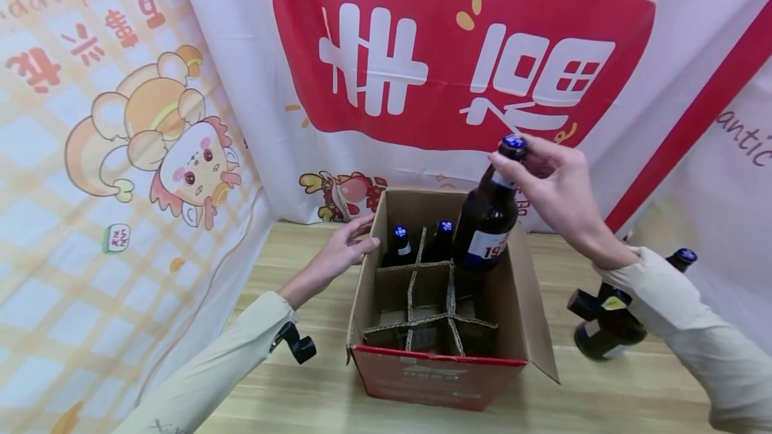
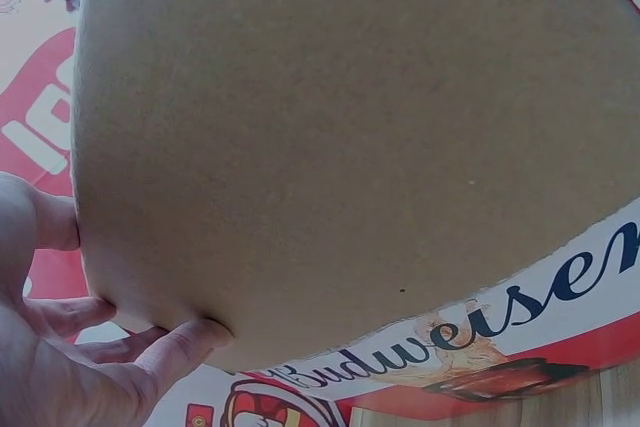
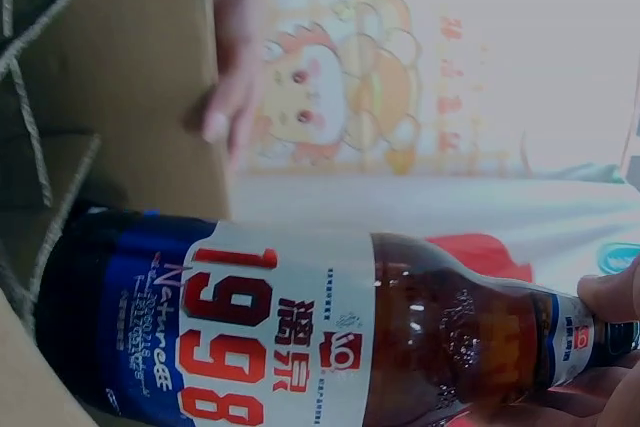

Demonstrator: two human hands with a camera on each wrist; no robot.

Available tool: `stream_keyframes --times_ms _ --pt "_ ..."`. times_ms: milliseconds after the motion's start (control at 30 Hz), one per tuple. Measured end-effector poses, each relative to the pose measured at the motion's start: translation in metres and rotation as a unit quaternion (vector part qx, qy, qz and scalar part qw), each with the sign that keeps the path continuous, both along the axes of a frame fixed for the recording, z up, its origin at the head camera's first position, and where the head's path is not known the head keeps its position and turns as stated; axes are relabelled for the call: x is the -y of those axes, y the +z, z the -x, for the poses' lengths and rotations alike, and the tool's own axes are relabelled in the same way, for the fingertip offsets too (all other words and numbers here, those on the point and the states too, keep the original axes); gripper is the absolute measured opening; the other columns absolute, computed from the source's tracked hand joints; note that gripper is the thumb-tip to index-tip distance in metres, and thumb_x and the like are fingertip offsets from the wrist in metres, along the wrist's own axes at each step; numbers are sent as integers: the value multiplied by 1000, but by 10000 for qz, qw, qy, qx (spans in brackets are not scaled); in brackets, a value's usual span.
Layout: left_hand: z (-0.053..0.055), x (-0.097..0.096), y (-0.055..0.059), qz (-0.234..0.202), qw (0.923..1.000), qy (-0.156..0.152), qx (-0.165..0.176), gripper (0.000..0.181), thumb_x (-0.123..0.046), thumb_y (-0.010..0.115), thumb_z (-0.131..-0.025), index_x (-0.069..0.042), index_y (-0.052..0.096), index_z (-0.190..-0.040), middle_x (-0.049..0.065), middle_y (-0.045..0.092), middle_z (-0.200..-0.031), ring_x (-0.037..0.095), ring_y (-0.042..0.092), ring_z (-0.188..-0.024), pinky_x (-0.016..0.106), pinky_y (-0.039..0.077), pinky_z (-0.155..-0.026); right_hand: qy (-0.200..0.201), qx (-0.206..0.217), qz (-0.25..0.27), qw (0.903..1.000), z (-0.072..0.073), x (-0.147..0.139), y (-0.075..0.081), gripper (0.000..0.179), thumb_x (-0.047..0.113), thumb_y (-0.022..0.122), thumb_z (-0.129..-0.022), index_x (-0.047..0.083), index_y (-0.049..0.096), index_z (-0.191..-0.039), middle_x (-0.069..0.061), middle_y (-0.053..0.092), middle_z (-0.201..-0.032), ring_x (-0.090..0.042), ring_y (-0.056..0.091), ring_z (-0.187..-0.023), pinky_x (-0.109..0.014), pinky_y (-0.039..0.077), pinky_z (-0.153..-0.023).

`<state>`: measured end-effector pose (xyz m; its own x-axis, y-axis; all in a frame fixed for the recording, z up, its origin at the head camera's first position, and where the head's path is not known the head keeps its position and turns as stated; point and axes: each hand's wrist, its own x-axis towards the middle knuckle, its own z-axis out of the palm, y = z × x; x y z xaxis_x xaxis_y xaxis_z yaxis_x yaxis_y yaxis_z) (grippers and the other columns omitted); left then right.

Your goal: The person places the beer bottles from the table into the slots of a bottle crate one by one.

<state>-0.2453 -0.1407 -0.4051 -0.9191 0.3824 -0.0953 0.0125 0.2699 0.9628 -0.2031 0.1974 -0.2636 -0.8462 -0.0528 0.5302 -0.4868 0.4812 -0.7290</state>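
My right hand (image 1: 557,183) grips a brown beer bottle (image 1: 487,223) by its neck, just below the blue cap. The bottle hangs upright, with its base at the back right compartment of a cardboard box (image 1: 437,377). In the right wrist view the bottle (image 3: 290,317) shows a white label reading 1998. My left hand (image 1: 338,253) holds the box's left wall near the back, thumb at the top edge; the left wrist view shows its fingers (image 2: 190,342) against the cardboard flap (image 2: 350,147). Two blue-capped bottles stand in the box's back compartments, left (image 1: 399,246) and middle (image 1: 442,241).
Cardboard dividers (image 1: 451,290) split the box into compartments. Its right flap (image 1: 537,300) hangs outward. On the wooden table (image 1: 301,394), right of the box, another bottle (image 1: 609,333) stands partly behind my right forearm. Printed cloths (image 1: 241,86) hang behind and at the sides.
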Motion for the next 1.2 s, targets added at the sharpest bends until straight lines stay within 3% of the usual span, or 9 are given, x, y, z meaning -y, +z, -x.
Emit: stream_keyframes --times_ms 167,267,400,567,767,933,1100,1200 --pt "-1 3 2 -6 10000 -20 -25 71 -26 63 -104 -14 29 -166 20 35 -166 43 45 -146 57 50 -112 247 244 -400 9986 2 17 -9 40 21 77 -97 6 70 -134 -15 78 -111 -7 71 -86 -10 57 -81" --pt "-2 5 2 -33 10000 1 -31 71 -25 62 -104 -13 29 -166 21 35 -166 44 45 -146 58 49 -112 375 471 -633 9962 8 26 -10 41 25 77 -97 6 70 -133 -14 78 -112 -13 74 -90 -11 57 -79" --pt "-1 7 3 -39 10000 42 -21 70 -23 62 -104 -14 29 -165 21 36 -166 44 46 -146 57 50 -111 686 698 -878 9913 17 39 -12 32 26 78 -96 5 74 -120 -11 78 -104 -22 75 -87 -18 60 -72" --pt "2 6 5 -53 9999 86 -31 70 -23 63 -104 -15 30 -165 20 36 -166 43 45 -146 58 50 -111 1069 911 -1454 9793 27 55 -12 25 23 79 -95 3 75 -108 -8 75 -88 -20 69 -76 -22 59 -66" --pt "3 6 7 -44 9999 100 4 71 -25 63 -104 -17 29 -166 20 34 -167 43 44 -147 59 49 -112 1698 1123 -2474 9473 40 70 -5 20 20 80 -94 7 67 -86 -3 50 -61 -19 50 -54 -26 44 -55" --pt "3 7 8 -55 9999 121 -22 71 -25 62 -104 -14 29 -165 21 35 -166 44 46 -145 57 51 -111 2096 1194 -3028 9220 51 84 -1 19 19 83 -91 7 70 -83 0 51 -59 -16 48 -51 -27 44 -54" --pt "3 7 8 -79 9999 90 20 70 -25 62 -104 -14 30 -165 19 36 -166 42 46 -145 55 53 -109 2501 1624 -3638 8825 57 98 -8 19 18 85 -89 5 71 -87 0 51 -62 -11 43 -53 -24 40 -54" --pt "3 8 9 -45 9999 97 -13 69 -24 62 -104 -13 31 -165 19 37 -165 42 47 -145 54 53 -109 2563 1778 -3948 8642 58 105 -11 20 17 87 -87 5 72 -86 0 56 -67 -10 45 -56 -24 42 -55"
